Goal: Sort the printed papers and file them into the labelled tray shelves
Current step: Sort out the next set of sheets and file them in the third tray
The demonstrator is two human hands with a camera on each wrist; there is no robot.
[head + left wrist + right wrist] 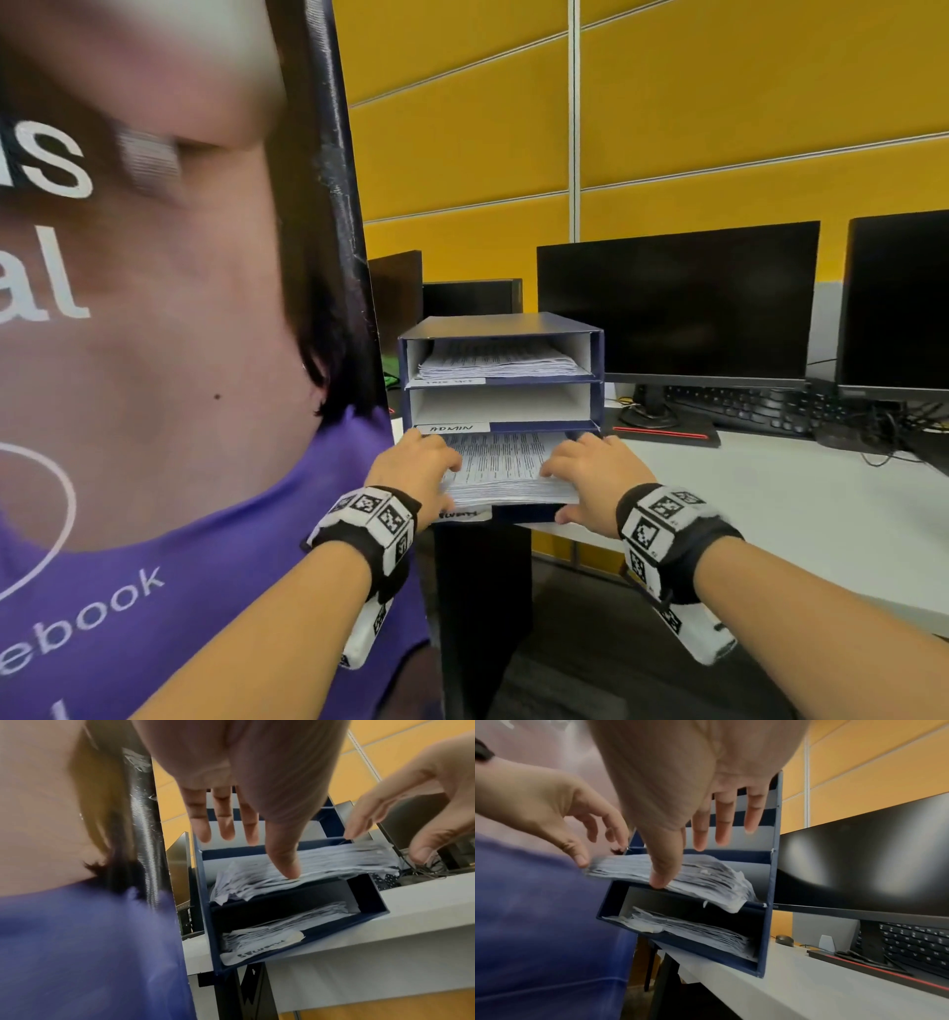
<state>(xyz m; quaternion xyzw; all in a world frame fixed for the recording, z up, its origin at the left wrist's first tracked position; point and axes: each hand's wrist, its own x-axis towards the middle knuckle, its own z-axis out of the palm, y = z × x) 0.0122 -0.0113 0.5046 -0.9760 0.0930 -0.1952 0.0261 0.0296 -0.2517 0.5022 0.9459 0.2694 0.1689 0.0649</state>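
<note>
Blue tray unit (596, 360) sits at the corner of the white counter (770, 493), its base overhanging the edge. Four shelves. Top shelf holds a paper pile (498, 360), with a label (454, 382) too blurred to read. Second shelf has no papers showing and is labelled "ADMIN" (452, 428).

Third shelf holds the stack (500, 462) being worked; its near edge sticks out past the shelf front. Sheets are uneven and fanned at the corners in both wrist views.

Left hand (421, 470) lies on the stack's left side, fingers (223, 817) straight and spread, thumb tip pressed on the stack's front edge. Nothing is gripped.

Right hand (590, 475) is on the stack's right side, fingers (722, 817) straight and slightly spread, reaching into the shelf opening, thumb tip down at the stack's front edge where it meets the shelf lip. Also not gripping; both hands are flat on the paper.

Bottom shelf holds another pile (693, 929), loose and uneven, with a curled handwritten label (259, 945) on its front lip; text not legible.

Right of the trays: monitor (678, 303), a second monitor (898, 303) at the frame edge, keyboard (744, 408), cables. Mouse (784, 940) is on the counter behind the trays. Yellow panel wall (719, 103) behind. Large banner (154, 308) with a purple printed area fills the left of the head view, close beside the trays.
</note>
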